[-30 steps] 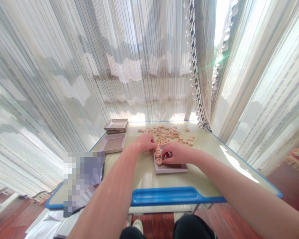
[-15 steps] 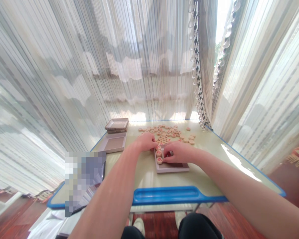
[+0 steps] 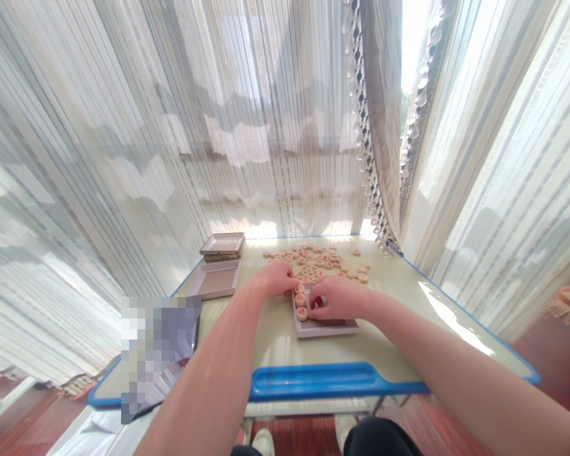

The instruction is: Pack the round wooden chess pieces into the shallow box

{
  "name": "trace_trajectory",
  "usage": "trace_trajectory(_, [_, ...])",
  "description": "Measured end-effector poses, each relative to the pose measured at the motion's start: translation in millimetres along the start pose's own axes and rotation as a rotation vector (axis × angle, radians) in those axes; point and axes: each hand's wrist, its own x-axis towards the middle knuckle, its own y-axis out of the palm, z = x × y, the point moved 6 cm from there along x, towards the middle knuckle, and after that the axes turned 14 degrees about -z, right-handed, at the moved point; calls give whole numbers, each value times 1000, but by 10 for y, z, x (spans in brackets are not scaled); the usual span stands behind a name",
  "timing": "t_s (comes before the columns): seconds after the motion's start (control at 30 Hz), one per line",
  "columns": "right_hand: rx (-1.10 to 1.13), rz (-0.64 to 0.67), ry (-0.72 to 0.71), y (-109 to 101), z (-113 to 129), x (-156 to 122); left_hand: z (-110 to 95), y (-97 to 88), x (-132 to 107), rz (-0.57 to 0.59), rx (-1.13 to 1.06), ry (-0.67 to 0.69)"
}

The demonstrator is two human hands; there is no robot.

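Observation:
A shallow grey tray (image 3: 330, 328) lies in the middle of the table and holds a column of round wooden chess pieces (image 3: 301, 306) with red marks along its left side. My right hand (image 3: 337, 297) rests inside the tray, fingers curled and pinched on a piece beside that column. My left hand (image 3: 278, 277) sits at the tray's far left corner, fingers closed on a piece there. Behind both hands, many more loose wooden pieces (image 3: 318, 259) are scattered across the table.
An open grey box half (image 3: 213, 280) lies at the left of the table (image 3: 399, 278), with a stacked box (image 3: 221, 244) behind it. A blurred flat object (image 3: 159, 342) covers the near left corner. A blue ledge (image 3: 323, 380) runs along the front edge. Curtains surround the table.
Both hands stay at the tray with only slight finger shifts. The camera has tilted a little, so the table sits slightly lower in view.

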Motion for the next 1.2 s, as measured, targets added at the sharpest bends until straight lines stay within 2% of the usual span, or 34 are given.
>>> trace_trajectory(0.5, [-46, -79, -111, 55, 70, 6, 12, 15, 17, 6, 17, 44])
trace_trajectory(0.9, [-23, -88, -122, 51, 104, 4, 10, 14, 15, -1, 22, 46])
trace_trajectory(1.1, [25, -245, -30, -76, 61, 24, 25, 21, 18, 7, 10, 40])
trace_trajectory(1.2, [43, -276, -28, -94, 51, 29, 15, 14, 9, 23, 4, 26])
